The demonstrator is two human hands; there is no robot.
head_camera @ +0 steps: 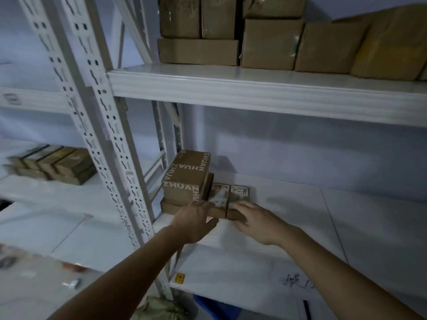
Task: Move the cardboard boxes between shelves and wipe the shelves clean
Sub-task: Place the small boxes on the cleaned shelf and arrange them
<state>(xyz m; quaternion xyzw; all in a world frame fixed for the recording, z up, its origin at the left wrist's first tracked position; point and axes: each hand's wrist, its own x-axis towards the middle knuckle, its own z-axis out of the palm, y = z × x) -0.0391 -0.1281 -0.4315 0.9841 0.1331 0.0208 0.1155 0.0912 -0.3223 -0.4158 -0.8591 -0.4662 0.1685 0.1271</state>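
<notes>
Right, both forearms reach up and forward onto the middle shelf (pixel 288 227), and the two hands sit side by side at the front edge of a small cluster of boxes. The left hand (pixel 196 221) has fingers spread fairly wide, touching the low flat box (pixel 175 207) at the bottom of the pile; the right hand (pixel 258 221) lies just as open, fingertips on the small labelled box (pixel 239 199) at the right end (no real grip from either yet, as far as I can tell). So the load lies dead ahead, touching both hands, neither nearer. Its long axis looks to run left to right across the shelf. Just behind, the printed box (pixel 188 176) stands on the flat one. I count four boxes here, possibly five. Higher and farther, the top shelf (pixel 254 88) carries about seven more; off left, another blurred stack (pixel 53 165)
</notes>
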